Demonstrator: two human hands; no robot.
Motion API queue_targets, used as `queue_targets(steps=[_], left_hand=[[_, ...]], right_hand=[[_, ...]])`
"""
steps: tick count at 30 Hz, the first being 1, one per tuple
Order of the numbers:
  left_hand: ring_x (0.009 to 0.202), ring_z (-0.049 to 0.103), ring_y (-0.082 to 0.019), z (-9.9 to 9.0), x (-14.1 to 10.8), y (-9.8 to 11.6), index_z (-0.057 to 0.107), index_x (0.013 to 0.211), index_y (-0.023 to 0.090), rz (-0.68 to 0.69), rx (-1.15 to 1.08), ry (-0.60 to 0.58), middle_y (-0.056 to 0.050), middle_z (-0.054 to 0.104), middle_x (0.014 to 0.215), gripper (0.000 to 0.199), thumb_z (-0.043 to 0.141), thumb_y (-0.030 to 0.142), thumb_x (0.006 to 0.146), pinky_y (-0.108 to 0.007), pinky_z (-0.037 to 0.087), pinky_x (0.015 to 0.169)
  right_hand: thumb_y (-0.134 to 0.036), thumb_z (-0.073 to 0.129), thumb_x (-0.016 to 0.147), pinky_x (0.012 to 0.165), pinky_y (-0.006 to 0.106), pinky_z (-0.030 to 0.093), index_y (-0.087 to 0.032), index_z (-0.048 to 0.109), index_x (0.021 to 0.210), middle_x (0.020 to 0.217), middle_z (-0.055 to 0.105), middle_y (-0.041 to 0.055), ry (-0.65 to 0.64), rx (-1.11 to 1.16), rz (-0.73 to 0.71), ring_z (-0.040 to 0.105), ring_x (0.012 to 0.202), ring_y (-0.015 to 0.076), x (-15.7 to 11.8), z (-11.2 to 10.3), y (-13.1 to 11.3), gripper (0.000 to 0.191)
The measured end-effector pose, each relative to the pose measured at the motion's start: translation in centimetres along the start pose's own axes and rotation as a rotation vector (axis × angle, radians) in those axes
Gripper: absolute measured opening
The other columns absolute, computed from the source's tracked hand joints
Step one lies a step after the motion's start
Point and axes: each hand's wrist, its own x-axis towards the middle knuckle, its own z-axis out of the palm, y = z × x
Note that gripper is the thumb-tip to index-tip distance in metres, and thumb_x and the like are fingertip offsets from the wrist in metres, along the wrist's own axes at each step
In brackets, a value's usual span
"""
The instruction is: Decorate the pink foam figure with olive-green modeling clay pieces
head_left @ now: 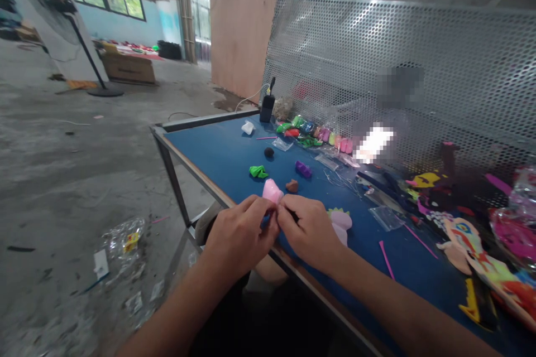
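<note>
The left hand (243, 231) and the right hand (307, 228) meet with fingertips nearly together, each in a narrow pinch at the lower end of the pink lump (272, 191), which is held up at the near edge of the blue table (205, 148). Just right of the pink lump sits a brown lump (292, 186); to its left and slightly beyond is a green lump (258, 172). A purple lump (303, 169) lies beyond it to the right, and a black lump (268, 152) straight beyond. Right of the pink lump, partly hidden by the right hand, is a pale pink shape (341, 220) with a green scalloped edge. The metal frame (201, 178) runs diagonally under the wrists, leaving little tabletop on the near side. The widest bare stretch is left of and beyond the pink lump, reaching towards a white piece (248, 128). Farther right, room narrows among a clear packet (386, 218), a pink stick (386, 260) and printed bags (481, 251); the perforated metal panel (335, 39) closes the far side.
</note>
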Motion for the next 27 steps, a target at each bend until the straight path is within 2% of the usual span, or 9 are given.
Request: queue_targets(steps=[6, 10, 15, 20, 23, 25, 27], left_hand=[[0.054, 0.061, -0.018, -0.5, 0.2, 0.1, 0.058, 0.073, 0.02, 0.1, 0.133, -0.167, 0.0, 0.063, 0.066, 0.019, 0.051, 0.019, 0.091, -0.032, 0.039, 0.049], [0.054, 0.059, -0.017, -0.3, 0.2, 0.4, 0.057, 0.072, 0.02, 0.124, 0.141, -0.083, 0.0, 0.062, 0.065, 0.023, 0.047, 0.019, 0.093, -0.031, 0.039, 0.05], [0.051, 0.055, -0.015, -0.2, 0.3, -0.1, 0.053, 0.066, 0.021, 0.038, 0.262, 0.046, 0.0, 0.06, 0.061, 0.027, 0.049, 0.02, 0.093, -0.03, 0.032, 0.047], [0.049, 0.05, -0.013, -0.6, -0.3, -0.5, 0.049, 0.061, 0.021, 0.091, 0.257, 0.148, 0.002, 0.054, 0.055, 0.03, 0.05, 0.019, 0.091, -0.03, 0.032, 0.049], [0.048, 0.048, -0.013, -0.4, -0.9, -0.4, 0.045, 0.058, 0.022, 0.055, 0.271, 0.236, 0.003, 0.049, 0.052, 0.031, 0.052, 0.016, 0.087, -0.032, 0.031, 0.049], [0.049, 0.048, -0.014, -0.2, -1.1, -0.4, 0.044, 0.058, 0.022, 0.019, 0.286, 0.251, 0.002, 0.049, 0.053, 0.031, 0.053, 0.015, 0.086, -0.032, 0.031, 0.048], [0.056, 0.053, -0.016, -0.3, -0.9, -0.6, 0.047, 0.062, 0.022, 0.011, 0.262, 0.204, 0.0, 0.054, 0.06, 0.028, 0.052, 0.017, 0.089, -0.032, 0.038, 0.052]], right_hand=[[-0.016, 0.044, 0.092, 0.06, 0.03, 0.027, -0.021, 0.038, 0.065, 0.064, 0.049, -0.0015, -0.037, -0.021, -0.054, 0.043, 0.061, 0.0137, -0.3, 0.1, -0.2, 0.027], [-0.016, 0.044, 0.091, 0.058, 0.029, 0.028, -0.021, 0.037, 0.064, 0.061, 0.048, -0.0023, 0.022, 0.021, -0.043, 0.042, 0.058, 0.0131, -0.4, 0.3, -0.3, 0.029], [-0.017, 0.045, 0.092, 0.054, 0.029, 0.025, -0.022, 0.033, 0.061, 0.056, 0.041, -0.0041, 0.108, 0.025, 0.025, 0.038, 0.053, 0.0125, -0.5, 0.8, -0.3, 0.033], [-0.017, 0.045, 0.091, 0.056, 0.03, 0.024, -0.022, 0.032, 0.062, 0.056, 0.039, -0.0041, 0.097, -0.026, 0.036, 0.038, 0.055, 0.013, -0.5, 0.7, -0.5, 0.033], [-0.016, 0.045, 0.09, 0.057, 0.031, 0.023, -0.022, 0.034, 0.063, 0.058, 0.041, -0.0036, 0.065, -0.067, 0.036, 0.039, 0.056, 0.0136, -0.5, 0.5, -0.6, 0.03], [-0.015, 0.046, 0.088, 0.057, 0.032, 0.022, -0.022, 0.034, 0.063, 0.059, 0.042, -0.0032, 0.046, -0.096, 0.048, 0.038, 0.057, 0.0141, -0.4, 0.4, -0.6, 0.029], [-0.014, 0.047, 0.087, 0.058, 0.033, 0.023, -0.022, 0.033, 0.062, 0.06, 0.042, -0.0031, 0.05, -0.094, 0.056, 0.039, 0.058, 0.0144, -0.1, 0.1, -0.5, 0.03]])
